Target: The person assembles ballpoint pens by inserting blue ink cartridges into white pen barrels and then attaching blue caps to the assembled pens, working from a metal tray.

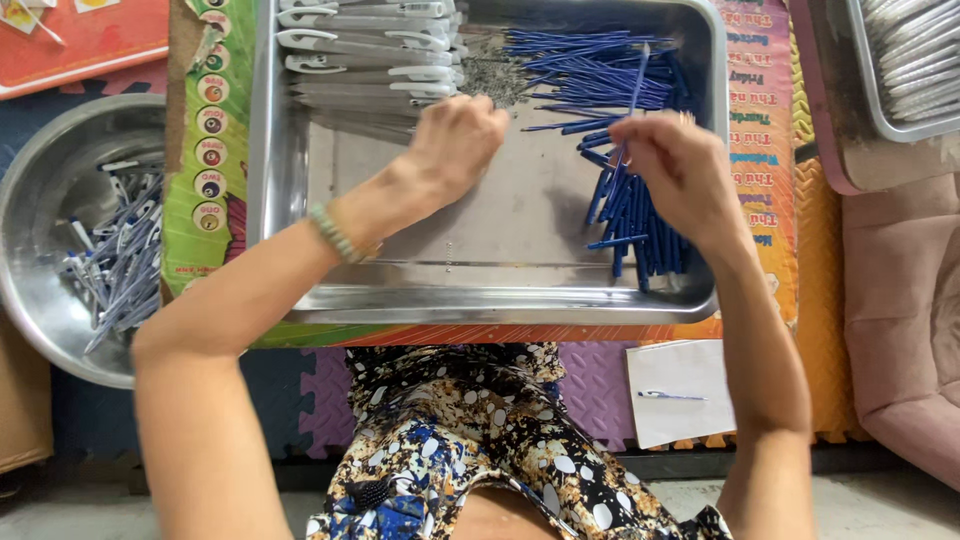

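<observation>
A shallow steel tray (500,285) lies in front of me. At its back left are white pen barrels (370,60), in the middle a small heap of tiny metal springs (492,75), at the right a pile of blue pen refills (600,65). My right hand (675,170) pinches one blue refill (634,95) upright, above more refills (640,225). My left hand (455,145), wearing a green bead bracelet, reaches toward the spring heap with fingers curled; what it holds is hidden.
A round steel bowl (45,210) at the left holds several assembled pens. Another steel tray (905,70) with white barrels sits at the upper right. A white paper (680,390) with one pen part lies on the puzzle floor mat. A pink cushion (900,310) is at the right.
</observation>
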